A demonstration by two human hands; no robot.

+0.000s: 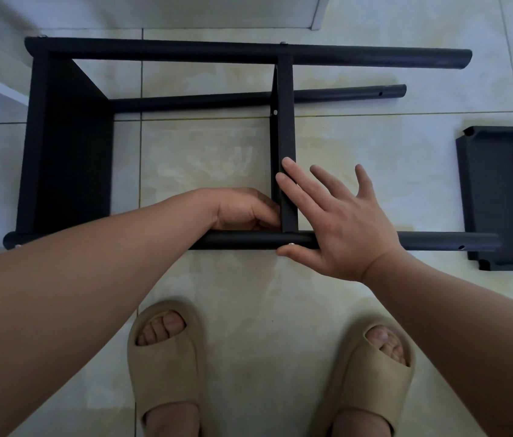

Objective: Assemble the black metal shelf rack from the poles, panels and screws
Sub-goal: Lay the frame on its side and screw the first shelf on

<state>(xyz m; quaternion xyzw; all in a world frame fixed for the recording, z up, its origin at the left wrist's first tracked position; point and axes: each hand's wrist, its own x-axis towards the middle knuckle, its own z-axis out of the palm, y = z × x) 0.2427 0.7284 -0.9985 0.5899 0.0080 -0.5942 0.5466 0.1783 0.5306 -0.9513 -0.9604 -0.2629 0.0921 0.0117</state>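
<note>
Plainly the half-built rack lies on its side on the tiled floor; the middle panel stands on edge between the poles, and a loose panel lies flat off to the right, by the free end of the near pole. My right grip is spread wide and flat, fingers straight along the middle panel's edge, thumb under the near pole just beside a screw; it presses and clasps nothing. My left grip is curled into the inner corner where panel meets pole; its fingertips are hidden, so I cannot tell whether it pinches anything. I judge the frame stiff and hard, thin sheet and hollow tube, fairly light; it will likely rack and wobble until every joint is tight. The painted tube looks smooth and apt to roll; the panel edges look thin enough to bite. I would take it by the poles close to a joint, never by the free ends.
</note>
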